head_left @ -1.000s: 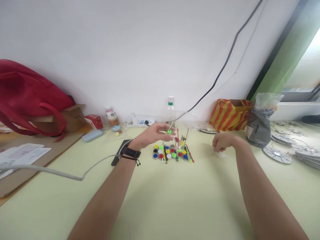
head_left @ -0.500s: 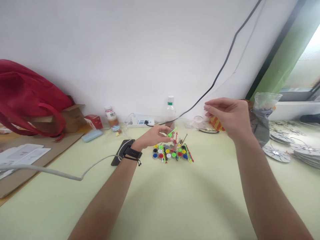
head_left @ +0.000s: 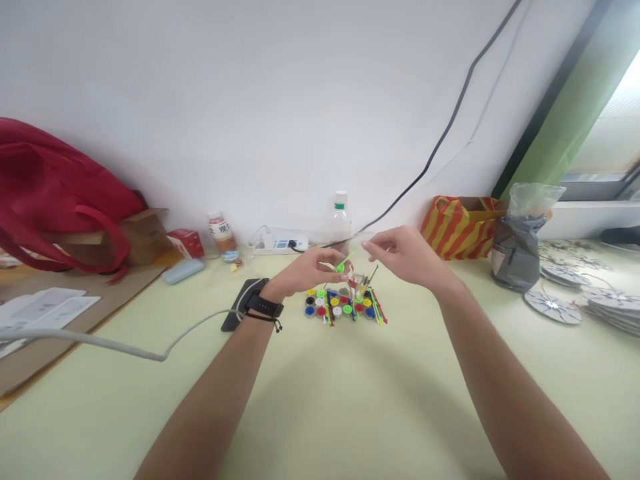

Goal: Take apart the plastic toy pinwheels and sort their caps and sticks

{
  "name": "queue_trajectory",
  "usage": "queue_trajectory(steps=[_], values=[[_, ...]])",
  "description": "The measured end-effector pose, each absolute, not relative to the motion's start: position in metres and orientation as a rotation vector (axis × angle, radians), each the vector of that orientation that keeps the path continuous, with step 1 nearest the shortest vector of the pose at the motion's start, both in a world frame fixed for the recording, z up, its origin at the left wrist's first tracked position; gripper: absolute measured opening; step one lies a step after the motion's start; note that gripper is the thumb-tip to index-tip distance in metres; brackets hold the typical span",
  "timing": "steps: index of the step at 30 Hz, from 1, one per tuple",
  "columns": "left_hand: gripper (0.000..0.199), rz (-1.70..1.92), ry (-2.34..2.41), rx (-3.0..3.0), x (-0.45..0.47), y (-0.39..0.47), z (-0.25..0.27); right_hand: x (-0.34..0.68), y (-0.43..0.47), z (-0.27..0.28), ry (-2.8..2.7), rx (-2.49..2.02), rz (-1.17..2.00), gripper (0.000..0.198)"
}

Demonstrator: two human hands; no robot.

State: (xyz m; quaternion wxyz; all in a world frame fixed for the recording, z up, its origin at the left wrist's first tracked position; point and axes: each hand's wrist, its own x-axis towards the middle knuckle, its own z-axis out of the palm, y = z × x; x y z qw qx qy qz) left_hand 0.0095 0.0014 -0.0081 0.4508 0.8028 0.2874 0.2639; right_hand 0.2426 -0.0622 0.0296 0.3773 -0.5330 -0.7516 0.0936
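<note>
My left hand, with a black watch on its wrist, is closed around a small bright green plastic piece with a thin stem. Its fingers hover over rows of coloured round discs in blue, red, white, yellow and green. Thin coloured plastic sticks lie among the discs. Several more pieces stand upright in a small cluster just right of my left fingertips. My right hand is raised above and right of that cluster, thumb and forefinger pinched; anything between them is too small to see.
Behind the discs stand a clear bottle and a power strip. A dark phone with a cable lies left. To the right are a striped bag, a grey bag and stacked flat discs.
My right hand has come down and left, from beside the striped bag to near the left hand. That bag is now in fuller view. My left hand stays put with the green piece.
</note>
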Motion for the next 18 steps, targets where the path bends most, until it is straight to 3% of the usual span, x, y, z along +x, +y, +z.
queue_trajectory(steps=[3, 9, 18], values=[[0.040, 0.783, 0.671, 1.887, 0.012, 0.001, -0.009, 0.248, -0.066, 0.035, -1.933, -1.304, 0.210, 0.045], [0.049, 0.783, 0.624, 1.833, 0.020, -0.004, -0.011, 0.261, -0.066, 0.038, -2.004, -1.119, 0.174, 0.026], [0.056, 0.701, 0.635, 1.838, 0.017, -0.004, -0.009, 0.262, -0.072, 0.043, -2.004, -1.120, 0.209, 0.019]])
